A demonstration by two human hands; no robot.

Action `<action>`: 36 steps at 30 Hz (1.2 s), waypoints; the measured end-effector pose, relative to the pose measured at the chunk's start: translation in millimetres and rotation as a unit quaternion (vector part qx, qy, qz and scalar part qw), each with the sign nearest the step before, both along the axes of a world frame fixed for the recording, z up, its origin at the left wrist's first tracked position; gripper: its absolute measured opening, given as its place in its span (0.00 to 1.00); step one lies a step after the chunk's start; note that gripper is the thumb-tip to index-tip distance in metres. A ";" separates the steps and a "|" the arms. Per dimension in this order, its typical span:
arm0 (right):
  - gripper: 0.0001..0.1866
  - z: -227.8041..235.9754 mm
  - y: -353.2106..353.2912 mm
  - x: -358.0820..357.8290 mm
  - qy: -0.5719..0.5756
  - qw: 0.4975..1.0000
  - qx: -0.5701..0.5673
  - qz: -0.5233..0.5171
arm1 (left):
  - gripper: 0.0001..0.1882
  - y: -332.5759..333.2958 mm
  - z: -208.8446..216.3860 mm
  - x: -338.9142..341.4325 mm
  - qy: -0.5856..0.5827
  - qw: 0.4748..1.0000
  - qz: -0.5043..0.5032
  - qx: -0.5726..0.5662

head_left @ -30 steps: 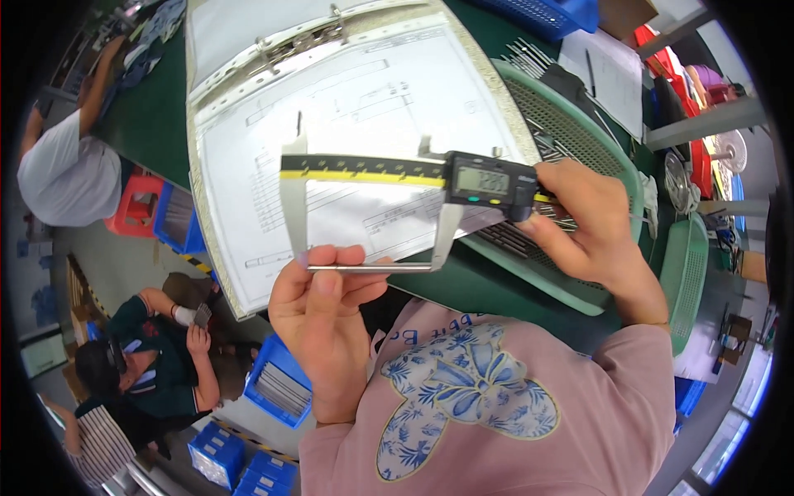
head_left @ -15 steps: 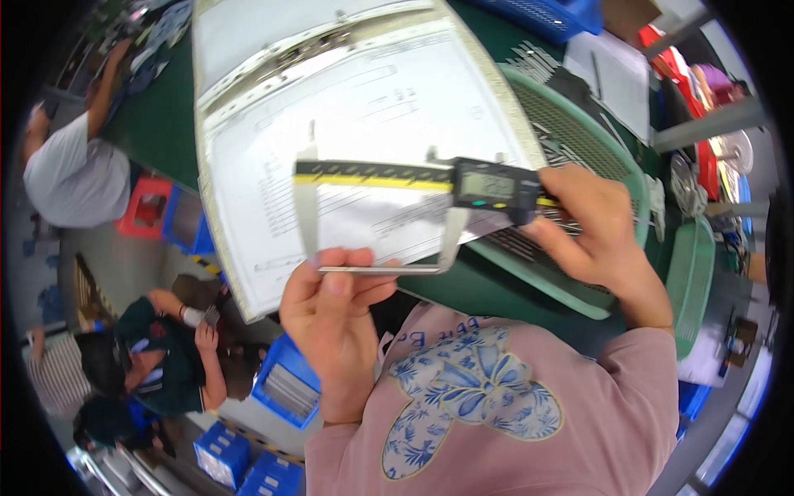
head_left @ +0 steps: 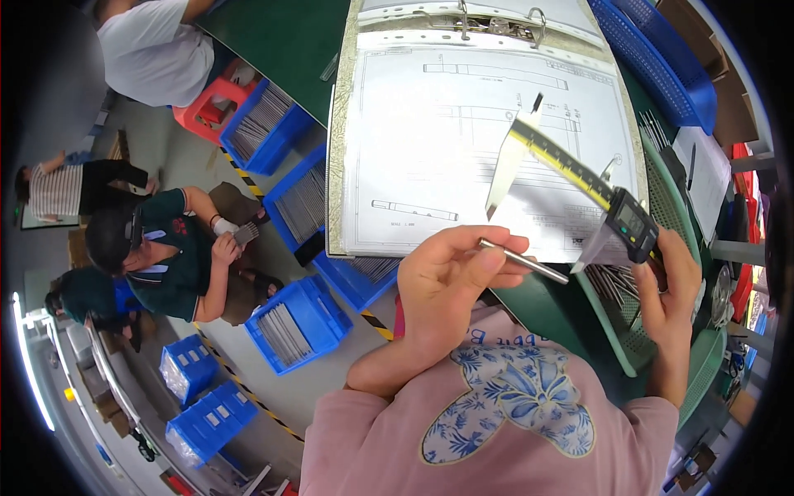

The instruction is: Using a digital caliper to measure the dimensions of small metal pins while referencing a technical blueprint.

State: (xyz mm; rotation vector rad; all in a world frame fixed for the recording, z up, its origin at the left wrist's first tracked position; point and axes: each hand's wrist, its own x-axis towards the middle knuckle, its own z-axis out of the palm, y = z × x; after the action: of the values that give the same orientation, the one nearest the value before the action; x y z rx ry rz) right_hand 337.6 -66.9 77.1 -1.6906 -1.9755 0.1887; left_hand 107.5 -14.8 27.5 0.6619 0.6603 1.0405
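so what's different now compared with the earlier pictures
The metal rod no longer spans the jaws of the caliper; its left end has come clear. Both now slope down to the right in the picture, but the view swung too, carrying the binder rightward. Nothing was let go: the left hand still holds the rod, the right hand the caliper.

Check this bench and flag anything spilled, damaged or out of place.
Nothing stands out: the left hand holds a metal rod, the right hand a slanted digital caliper, and the ring binder lies open. No spill or breakage shows, though the green basket is partly hidden.
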 end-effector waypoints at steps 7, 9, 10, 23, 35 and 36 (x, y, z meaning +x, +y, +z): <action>0.16 -3.6 24.4 -3.5 -0.031 0.999 -0.025 -0.023 | 0.10 -2.1 -14.4 -7.1 0.038 0.999 -0.007 0.031; 0.16 -6.2 30.3 -4.5 -0.039 0.998 -0.016 -0.039 | 0.09 -2.0 -15.0 -5.1 0.053 0.998 -0.008 0.035; 0.16 -4.4 34.4 -5.8 -0.042 0.999 -0.004 -0.026 | 0.08 -2.2 -14.8 -4.9 0.077 0.996 -0.003 0.040; 0.16 3.3 1.0 51.4 -0.075 0.977 0.029 -0.196 | 0.07 -3.4 -17.9 -9.7 0.063 0.997 0.039 0.026; 0.17 7.5 -4.8 26.1 -0.039 0.991 0.056 -0.111 | 0.09 -0.9 -5.5 -7.3 0.058 0.997 0.047 -0.010; 0.17 13.4 -4.5 18.1 -0.030 0.993 0.055 -0.100 | 0.09 -0.9 -3.1 -5.0 0.056 0.998 0.032 -0.008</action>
State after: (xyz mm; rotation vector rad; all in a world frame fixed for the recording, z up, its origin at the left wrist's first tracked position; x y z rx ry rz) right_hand 355.6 -71.5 90.5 -1.8264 -1.8078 -0.0420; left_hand 102.5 -15.7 24.4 0.6935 0.7908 1.0622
